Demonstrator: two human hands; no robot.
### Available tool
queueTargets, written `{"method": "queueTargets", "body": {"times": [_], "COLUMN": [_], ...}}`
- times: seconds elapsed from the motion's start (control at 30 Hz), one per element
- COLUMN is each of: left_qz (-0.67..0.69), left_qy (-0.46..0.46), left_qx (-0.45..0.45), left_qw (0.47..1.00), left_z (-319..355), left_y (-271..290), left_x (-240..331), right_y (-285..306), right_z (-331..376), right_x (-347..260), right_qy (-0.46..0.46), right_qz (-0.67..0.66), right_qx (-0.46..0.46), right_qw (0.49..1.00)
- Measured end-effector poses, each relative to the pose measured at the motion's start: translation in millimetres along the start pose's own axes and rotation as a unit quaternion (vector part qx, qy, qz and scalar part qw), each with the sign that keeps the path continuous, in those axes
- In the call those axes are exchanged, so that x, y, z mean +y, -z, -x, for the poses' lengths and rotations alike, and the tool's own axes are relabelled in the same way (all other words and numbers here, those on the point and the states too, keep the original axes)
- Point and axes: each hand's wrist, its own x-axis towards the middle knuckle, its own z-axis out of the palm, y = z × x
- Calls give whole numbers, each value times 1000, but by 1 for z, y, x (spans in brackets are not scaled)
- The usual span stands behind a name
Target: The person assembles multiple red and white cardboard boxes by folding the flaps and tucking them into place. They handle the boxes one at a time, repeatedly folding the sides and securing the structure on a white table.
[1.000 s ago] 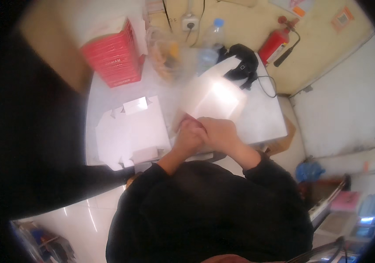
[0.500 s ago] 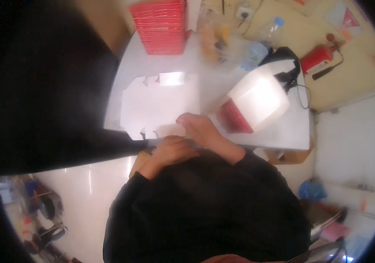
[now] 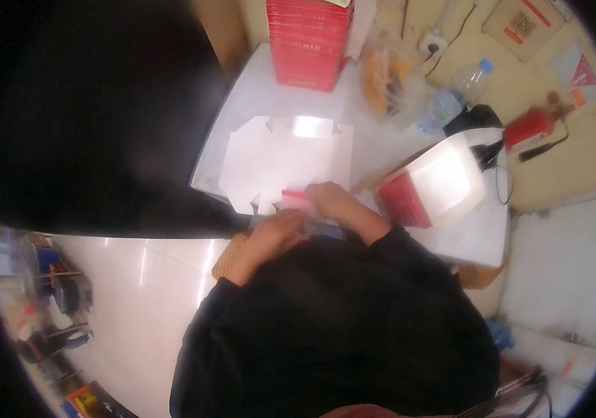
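At the near edge of the white table (image 3: 256,104), a small red piece (image 3: 296,197) lies between both hands, just beside the flat white carton blank (image 3: 284,157). Right hand (image 3: 333,202) grip pinches it; left hand (image 3: 277,233) grip unclear.

At the top centre I see a stack of red boxes (image 3: 310,43) on the white table (image 3: 256,97). Right of it sit a clear bag with orange contents (image 3: 386,78) and a plastic water bottle (image 3: 451,97). A red fire extinguisher (image 3: 531,127) lies at the upper right, on the yellowish floor (image 3: 563,174).
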Motion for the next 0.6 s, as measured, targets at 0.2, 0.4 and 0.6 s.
{"method": "queueTargets", "body": {"times": [0.2,0.4,0.6], "left_qz": [2,-174,177], "left_qy": [137,-24,364], "left_qx": [-65,192,189], "left_qw": [988,966,895], "left_z": [-6,-41,-4], "left_y": [-13,31,34], "left_x": [-9,51,14], "right_y": [23,47,89], "right_z": [11,41,52], "right_x": [-14,-39,-61], "right_qy": [-148,24,104], "right_qz": [-209,-110,-235], "right_qx": [95,30,99], "right_qw": [962,993,961]}}
